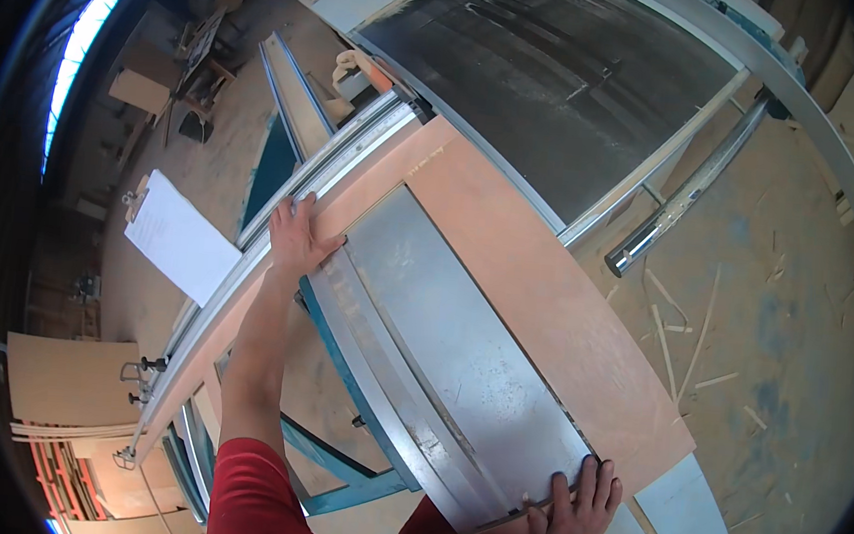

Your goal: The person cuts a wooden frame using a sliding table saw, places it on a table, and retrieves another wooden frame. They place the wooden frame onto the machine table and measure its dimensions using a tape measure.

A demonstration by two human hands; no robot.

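Observation:
A large pinkish wooden frame (537, 266) lies across the metal saw table (462, 330), whose bare surface shows through the frame's opening. My left hand (298, 245) is over the frame's left side bar, thumb spread toward the inner edge and fingers toward the long metal rail. At the frame's near right corner, my right hand (578, 515) lies over the wood with its fingertips at the inner edge. Both hands are closed around parts of the frame. The undersides of the palms are hidden.
Papers on a clipboard (183, 238) rest beside the silver rail (346, 145). Beyond the frame stands a dark dusty panel (553, 66), with a chrome tube (689, 192) near it. Thin wood offcuts (663, 351) litter the floor at right. Stacked boards (72, 380) stand at left.

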